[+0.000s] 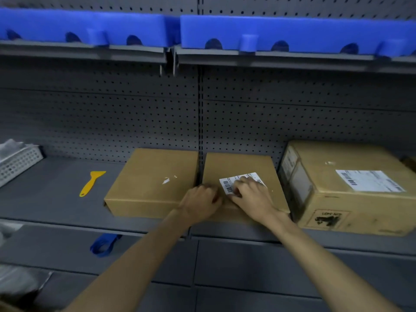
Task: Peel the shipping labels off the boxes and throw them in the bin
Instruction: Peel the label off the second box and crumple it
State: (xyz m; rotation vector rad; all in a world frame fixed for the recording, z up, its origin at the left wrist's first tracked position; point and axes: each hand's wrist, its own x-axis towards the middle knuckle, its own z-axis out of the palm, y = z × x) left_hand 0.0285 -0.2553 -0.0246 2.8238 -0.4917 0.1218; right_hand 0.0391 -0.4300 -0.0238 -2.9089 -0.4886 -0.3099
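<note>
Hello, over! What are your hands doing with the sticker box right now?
Both hands on middle box. Right hand fingers picking at label; left hand bracing the box's near edge. Nothing blocking.

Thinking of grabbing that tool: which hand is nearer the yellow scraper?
Left. The left hand rests at the middle box's left edge, right of the yellow scraper; the right hand lies farther right, on the shipping label.

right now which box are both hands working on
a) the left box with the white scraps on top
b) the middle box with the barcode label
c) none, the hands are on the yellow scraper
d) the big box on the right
b: the left hand steadies the middle box at its near left corner, and the right hand lies on its barcode label.
</note>
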